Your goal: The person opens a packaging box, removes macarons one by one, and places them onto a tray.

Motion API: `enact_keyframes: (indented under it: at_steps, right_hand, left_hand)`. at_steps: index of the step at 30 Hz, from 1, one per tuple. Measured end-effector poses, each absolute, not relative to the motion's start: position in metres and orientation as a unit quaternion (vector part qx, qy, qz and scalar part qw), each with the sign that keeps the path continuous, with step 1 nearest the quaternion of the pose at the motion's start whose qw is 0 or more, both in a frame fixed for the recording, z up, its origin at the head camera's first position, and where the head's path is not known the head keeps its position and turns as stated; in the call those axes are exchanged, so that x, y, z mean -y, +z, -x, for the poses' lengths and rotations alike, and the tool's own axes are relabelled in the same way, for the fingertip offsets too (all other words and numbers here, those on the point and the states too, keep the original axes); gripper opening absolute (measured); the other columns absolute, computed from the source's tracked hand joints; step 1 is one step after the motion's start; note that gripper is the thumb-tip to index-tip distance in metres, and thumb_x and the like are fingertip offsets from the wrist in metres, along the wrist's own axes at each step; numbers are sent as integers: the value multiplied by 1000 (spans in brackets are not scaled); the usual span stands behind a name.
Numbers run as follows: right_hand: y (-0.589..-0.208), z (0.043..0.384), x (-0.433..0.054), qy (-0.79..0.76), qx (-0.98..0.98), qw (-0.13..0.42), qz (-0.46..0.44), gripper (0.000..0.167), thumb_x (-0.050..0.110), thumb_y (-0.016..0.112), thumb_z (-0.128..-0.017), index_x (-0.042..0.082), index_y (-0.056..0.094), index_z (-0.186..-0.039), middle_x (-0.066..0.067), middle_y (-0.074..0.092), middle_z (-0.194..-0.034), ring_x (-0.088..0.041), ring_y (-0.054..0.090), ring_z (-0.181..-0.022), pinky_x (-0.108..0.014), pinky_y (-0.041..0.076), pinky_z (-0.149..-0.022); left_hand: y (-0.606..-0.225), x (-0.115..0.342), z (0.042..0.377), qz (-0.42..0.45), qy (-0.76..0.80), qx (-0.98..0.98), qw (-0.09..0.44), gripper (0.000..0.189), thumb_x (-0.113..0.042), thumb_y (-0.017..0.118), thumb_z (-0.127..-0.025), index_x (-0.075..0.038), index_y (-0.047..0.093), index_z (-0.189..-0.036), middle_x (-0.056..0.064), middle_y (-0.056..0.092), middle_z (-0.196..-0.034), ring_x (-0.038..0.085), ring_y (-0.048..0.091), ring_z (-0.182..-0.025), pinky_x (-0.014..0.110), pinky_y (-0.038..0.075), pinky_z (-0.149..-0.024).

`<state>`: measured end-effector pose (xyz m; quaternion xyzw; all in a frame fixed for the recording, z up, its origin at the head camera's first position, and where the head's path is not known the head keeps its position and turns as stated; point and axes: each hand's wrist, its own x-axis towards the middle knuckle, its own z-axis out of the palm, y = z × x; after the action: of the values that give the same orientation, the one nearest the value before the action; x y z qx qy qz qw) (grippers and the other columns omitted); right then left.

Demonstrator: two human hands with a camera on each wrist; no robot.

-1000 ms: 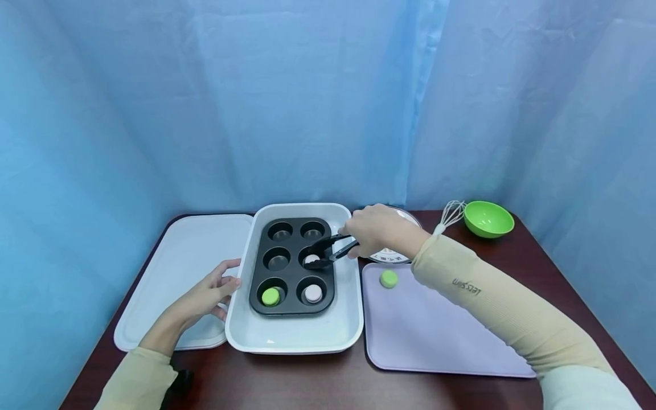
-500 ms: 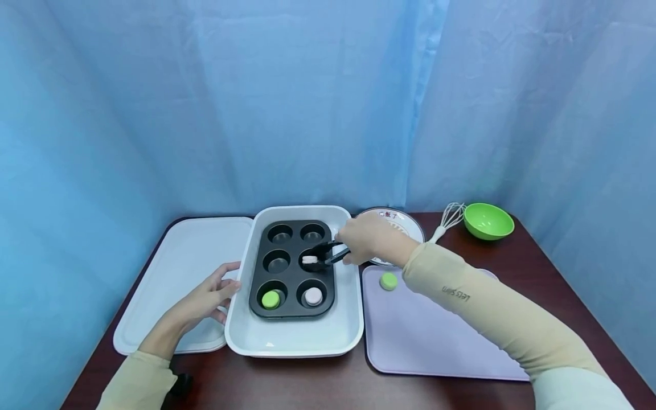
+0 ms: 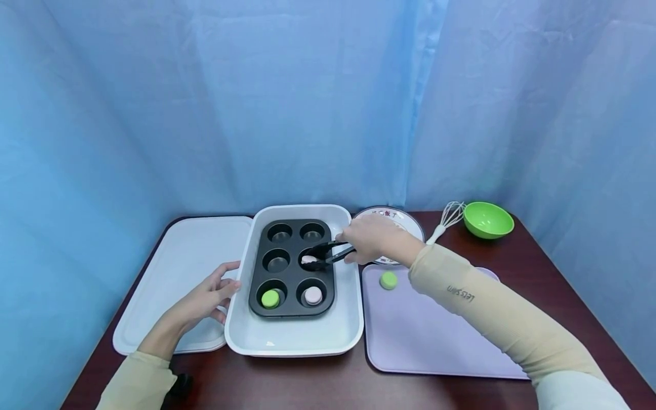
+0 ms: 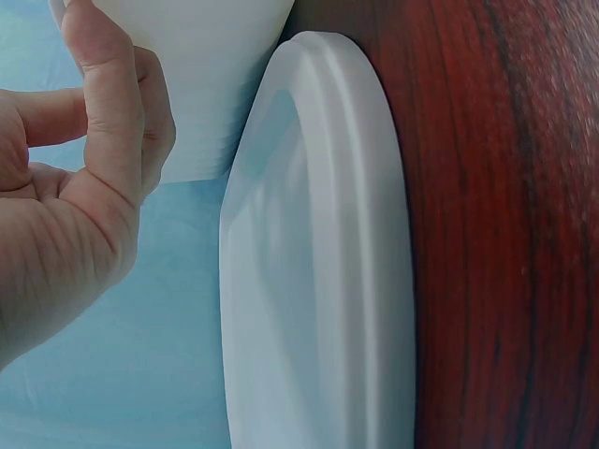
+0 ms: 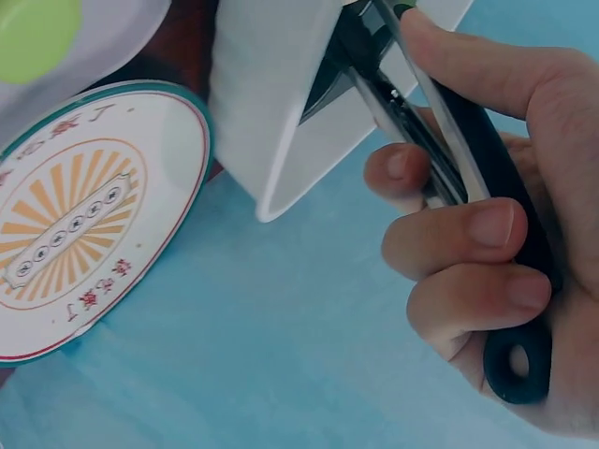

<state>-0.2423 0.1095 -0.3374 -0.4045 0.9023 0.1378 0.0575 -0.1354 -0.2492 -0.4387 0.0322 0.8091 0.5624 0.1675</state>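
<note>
My right hand [image 3: 370, 239] grips black-and-metal tongs [image 5: 468, 159], their dark tips reaching into the middle right cup of a muffin tin [image 3: 293, 279]. Between the tips a pale pink macaron [image 3: 308, 259] shows, tilted in the cup. Another pale pink macaron [image 3: 313, 295] lies flat in the front right cup, and a green macaron [image 3: 270, 299] in the front left one. The tin stands in a deep white tray [image 3: 294, 344]. At this tray's left rim my left hand [image 3: 202, 296] holds on with bent fingers; the left wrist view shows them curled beside the wall.
A lilac tray [image 3: 435, 341] with one green macaron [image 3: 388, 279] lies at the right. Behind it are a patterned plate [image 5: 103, 215], a whisk [image 3: 445, 222] and a green bowl [image 3: 488, 220]. A flat white tray [image 3: 174, 285] lies at the left.
My right hand has dipped slightly with the tongs, then drawn back a little. The macaron between the tips has turned on edge, then tilted. My left hand has stayed at the rim.
</note>
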Motion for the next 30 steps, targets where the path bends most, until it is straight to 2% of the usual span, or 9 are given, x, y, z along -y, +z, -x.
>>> enact_keyframes:
  at_steps: [3, 6, 10, 12, 17, 19, 23, 27, 30]
  right_hand:
    - [-341, 246, -116, 126, -900, 56, 413, 46, 45, 74, -91, 21, 70, -130, 4, 62, -78, -16, 55, -70, -38, 51, -62]
    - [-343, 248, -124, 103, -901, 58, 417, 50, 46, 72, -92, 21, 67, -135, 3, 68, -86, -16, 61, -79, -40, 54, -69]
    - [-336, 247, -139, 66, -902, 45, 424, 55, 49, 70, -93, 22, 62, -141, -2, 73, -100, -19, 67, -98, -44, 55, -85]
    - [-329, 243, -150, 50, -903, 30, 426, 57, 51, 69, -93, 24, 61, -143, -2, 73, -107, -21, 66, -103, -46, 56, -83]
    - [-312, 227, -188, -6, -895, -16, 445, 57, 51, 69, -93, 23, 61, -142, -1, 70, -123, -22, 68, -99, -47, 57, -71]
    - [-306, 219, -206, -31, -888, -41, 456, 56, 48, 72, -92, 22, 63, -141, 0, 72, -117, -18, 68, -89, -43, 56, -66]
    - [-303, 201, -247, -76, -866, -74, 488, 54, 39, 77, -90, 16, 65, -138, 11, 69, -100, -3, 55, -72, -27, 46, -59]
    - [-314, 184, -285, -109, -845, -87, 516, 54, 33, 81, -88, 12, 66, -136, 18, 66, -97, 5, 53, -74, -17, 44, -62]
    - [-328, 170, -308, -111, -848, -87, 510, 56, 34, 81, -87, 14, 65, -137, 12, 70, -111, 5, 60, -83, -17, 46, -65]
  left_hand:
    - [-439, 250, 136, -35, 564, -807, 170, 60, -24, 55, -106, -14, 25, -157, 23, 64, -122, 34, 71, -82, 43, 61, -59]
    - [-440, 250, 137, -38, 566, -805, 173, 60, -23, 54, -106, -14, 25, -157, 23, 64, -122, 34, 71, -81, 43, 61, -58]
    - [-440, 251, 138, -40, 565, -806, 172, 59, -22, 54, -107, -14, 24, -158, 23, 64, -120, 35, 70, -81, 42, 61, -58]
    - [-441, 251, 138, -40, 564, -806, 171, 59, -22, 53, -107, -14, 24, -158, 22, 64, -120, 35, 70, -81, 43, 61, -58]
    - [-441, 253, 140, -40, 559, -811, 167, 60, -24, 55, -106, -14, 25, -157, 22, 63, -122, 33, 70, -82, 43, 61, -60]
    - [-441, 253, 140, -40, 557, -813, 164, 61, -25, 56, -106, -14, 25, -157, 22, 63, -123, 32, 70, -82, 43, 61, -60]
    - [-440, 254, 139, -40, 556, -814, 164, 61, -24, 56, -105, -14, 26, -157, 23, 63, -122, 31, 70, -81, 44, 61, -60]
    - [-439, 256, 138, -35, 558, -812, 167, 61, -24, 56, -105, -14, 26, -157, 22, 64, -120, 32, 71, -82, 44, 61, -61]
    - [-438, 257, 138, -36, 557, -813, 167, 61, -25, 56, -106, -14, 25, -157, 22, 64, -121, 32, 71, -82, 44, 61, -61]
